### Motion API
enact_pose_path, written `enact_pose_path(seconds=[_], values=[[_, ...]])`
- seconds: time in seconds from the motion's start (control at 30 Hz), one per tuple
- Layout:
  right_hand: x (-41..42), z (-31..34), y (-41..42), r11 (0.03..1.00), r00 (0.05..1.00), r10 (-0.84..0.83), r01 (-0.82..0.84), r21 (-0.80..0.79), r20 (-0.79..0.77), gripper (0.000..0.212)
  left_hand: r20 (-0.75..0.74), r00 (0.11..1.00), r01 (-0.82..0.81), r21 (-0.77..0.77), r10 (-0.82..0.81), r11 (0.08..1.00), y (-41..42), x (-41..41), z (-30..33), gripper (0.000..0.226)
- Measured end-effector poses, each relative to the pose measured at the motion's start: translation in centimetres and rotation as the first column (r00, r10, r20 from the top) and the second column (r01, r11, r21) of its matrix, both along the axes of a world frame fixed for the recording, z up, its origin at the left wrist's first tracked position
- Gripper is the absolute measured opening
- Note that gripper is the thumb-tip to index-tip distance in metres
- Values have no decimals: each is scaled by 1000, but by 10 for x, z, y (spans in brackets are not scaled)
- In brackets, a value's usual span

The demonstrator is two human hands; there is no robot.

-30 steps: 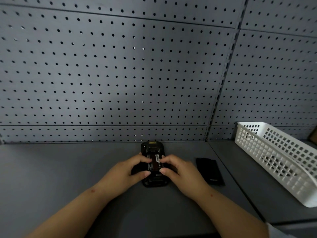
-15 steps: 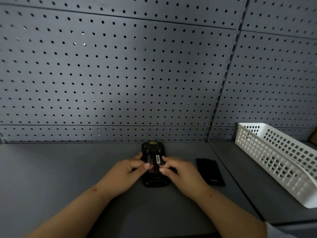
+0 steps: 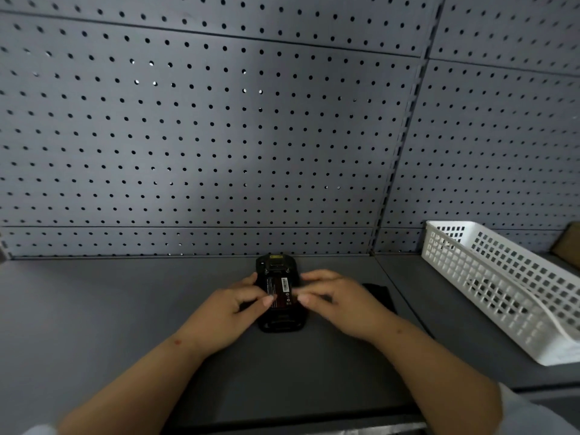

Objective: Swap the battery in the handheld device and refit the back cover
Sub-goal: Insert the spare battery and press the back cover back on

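The black handheld device (image 3: 276, 265) lies face down on the grey shelf, close to the pegboard wall. A black battery (image 3: 280, 288) with white and red labels sits in its open back. My left hand (image 3: 226, 312) grips the device's left side, thumb tip on the battery's lower left corner. My right hand (image 3: 342, 302) is blurred at the device's right edge, fingers spread, thumb tip just beside the battery. The black back cover (image 3: 381, 293) lies flat to the right, partly hidden behind my right hand.
A white perforated plastic basket (image 3: 470, 277) stands on the neighbouring shelf section to the right. A brown box corner (image 3: 569, 246) shows behind it. The grey pegboard wall (image 3: 219, 136) rises directly behind the device.
Both thumbs pressed on the battery's middle a second ago. The battery's label face is now more exposed, and my right hand has slid slightly right, off the battery.
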State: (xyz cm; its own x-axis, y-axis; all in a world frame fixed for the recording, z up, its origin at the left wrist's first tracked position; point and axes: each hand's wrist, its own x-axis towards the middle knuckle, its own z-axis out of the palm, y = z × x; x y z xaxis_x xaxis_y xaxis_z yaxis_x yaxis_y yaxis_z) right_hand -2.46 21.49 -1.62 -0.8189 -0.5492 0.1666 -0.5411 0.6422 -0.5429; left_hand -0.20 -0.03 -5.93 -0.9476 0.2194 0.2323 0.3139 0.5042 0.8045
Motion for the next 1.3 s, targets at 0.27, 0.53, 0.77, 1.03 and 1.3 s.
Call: enact_pose_path(seconds=[0.27,0.53,0.77,1.03,1.3], values=[[-23,30,89,820,902,-346,157,551,259,89,119,992,0,-366,47,931,3,12,11,125],[-43,20,93,810,905,-368,201,550,212,66,86,992,-49,-426,94,904,7,14,13,103],[-54,42,64,946,793,-145,287,-153,592,12,29,982,-149,-473,184,869,4,17,15,112],[-50,18,-21,706,776,48,419,-571,629,12,-28,979,-191,-477,202,858,9,20,20,100],[-49,0,-34,727,787,69,381,-571,613,20,-38,985,-170,-443,171,880,13,25,26,107]])
